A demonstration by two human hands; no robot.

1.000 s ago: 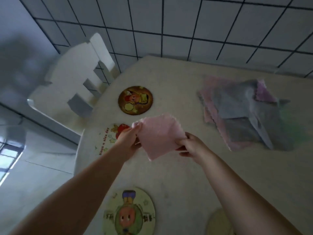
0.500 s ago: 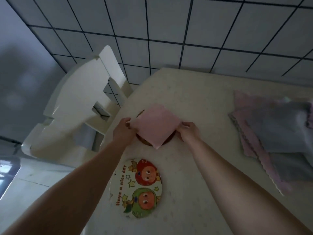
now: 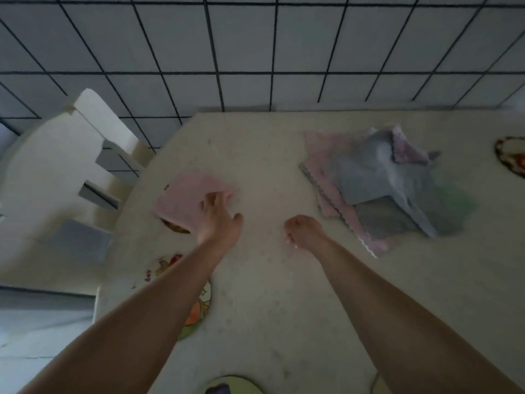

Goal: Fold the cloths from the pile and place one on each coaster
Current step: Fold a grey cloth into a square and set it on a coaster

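Note:
A folded pink cloth [image 3: 184, 199] lies on a brown round coaster [image 3: 176, 227], of which only slivers show at the cloth's near edge. My left hand [image 3: 217, 218] rests with spread fingers on the cloth's right corner. My right hand [image 3: 304, 230] hovers over the bare table with fingers curled and nothing in it. The pile of pink, grey and greenish cloths [image 3: 383, 186] lies at the right. A second coaster [image 3: 199, 305] with cartoon figures is partly hidden under my left forearm.
A white chair [image 3: 71, 172] stands off the table's left edge. More coasters peek in at the far right [image 3: 511, 155] and at the bottom edge [image 3: 233, 385]. A tiled wall [image 3: 255, 52] rises behind the beige table [image 3: 270, 308].
Both hands lowered the pink cloth onto the brown coaster. My right hand has let go and drawn back to the right; my left hand stays on the cloth.

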